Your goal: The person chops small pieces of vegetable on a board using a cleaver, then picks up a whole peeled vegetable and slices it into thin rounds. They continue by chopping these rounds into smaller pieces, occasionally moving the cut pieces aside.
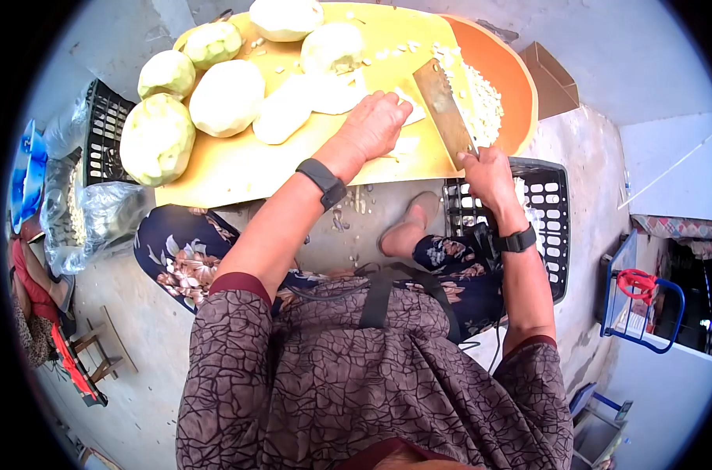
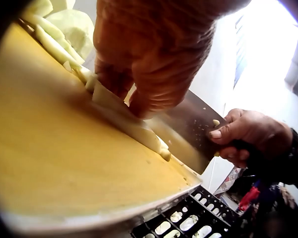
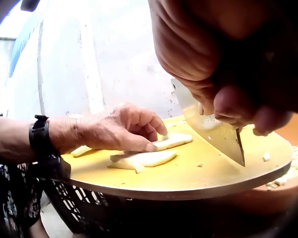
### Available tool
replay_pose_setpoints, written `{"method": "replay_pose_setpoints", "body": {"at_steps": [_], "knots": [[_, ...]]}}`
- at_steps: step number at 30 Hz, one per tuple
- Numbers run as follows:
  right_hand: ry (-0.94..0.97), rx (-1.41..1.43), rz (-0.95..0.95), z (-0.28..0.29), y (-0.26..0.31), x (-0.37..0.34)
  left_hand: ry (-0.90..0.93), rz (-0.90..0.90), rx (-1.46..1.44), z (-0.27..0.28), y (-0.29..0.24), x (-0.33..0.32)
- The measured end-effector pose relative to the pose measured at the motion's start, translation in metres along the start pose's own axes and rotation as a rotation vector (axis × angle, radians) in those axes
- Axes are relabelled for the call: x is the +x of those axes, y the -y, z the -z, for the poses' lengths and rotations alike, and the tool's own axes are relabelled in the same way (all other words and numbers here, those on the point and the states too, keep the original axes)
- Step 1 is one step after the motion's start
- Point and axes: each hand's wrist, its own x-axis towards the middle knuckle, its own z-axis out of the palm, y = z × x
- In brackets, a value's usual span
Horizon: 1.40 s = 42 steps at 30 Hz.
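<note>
My left hand lies over pale vegetable slices on the yellow board, its fingers and thumb curled down around them. Another slice lies flat just in front of the thumb. Gripped by its handle in my right hand, a cleaver has its broad blade to the right of the slices. The right wrist view shows the blade tilted, its lower corner close over the board. Larger cut pieces sit to the left of my left hand.
Several whole peeled pale-green vegetables crowd the board's left and far side. Small diced bits heap up in an orange basin at the right. Below the board stands a black crate; another crate and plastic bags are at left.
</note>
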Motion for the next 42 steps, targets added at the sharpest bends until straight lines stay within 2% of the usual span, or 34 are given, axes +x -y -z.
{"method": "replay_pose_setpoints", "body": {"at_steps": [6, 9, 15, 24, 27, 33, 36, 42], "knots": [[-0.029, -0.119, 0.055, 0.01, 0.015, -0.015, -0.062, -0.038, -0.062, -0.006, -0.001, 0.001], [-0.002, -0.046, 0.022, 0.012, 0.014, -0.015, -0.079, -0.047, -0.112, -0.005, 0.0, -0.002], [0.036, -0.093, 0.009, 0.022, 0.031, -0.02, -0.088, -0.069, -0.123, -0.005, -0.001, -0.001], [0.038, -0.191, 0.087, 0.017, 0.036, -0.018, -0.067, -0.072, -0.182, -0.006, 0.0, -0.005], [0.117, -0.284, 0.078, 0.013, 0.037, -0.013, -0.057, -0.061, -0.176, -0.005, 0.0, -0.005], [0.139, -0.243, 0.077, 0.004, 0.035, -0.001, -0.041, -0.053, -0.15, 0.002, -0.002, -0.009], [0.09, -0.201, 0.072, 0.002, 0.031, 0.0, -0.02, 0.026, -0.046, 0.005, -0.007, -0.011], [0.017, -0.069, 0.017, 0.011, 0.03, -0.005, -0.068, 0.006, -0.087, 0.0, -0.007, -0.006]]}}
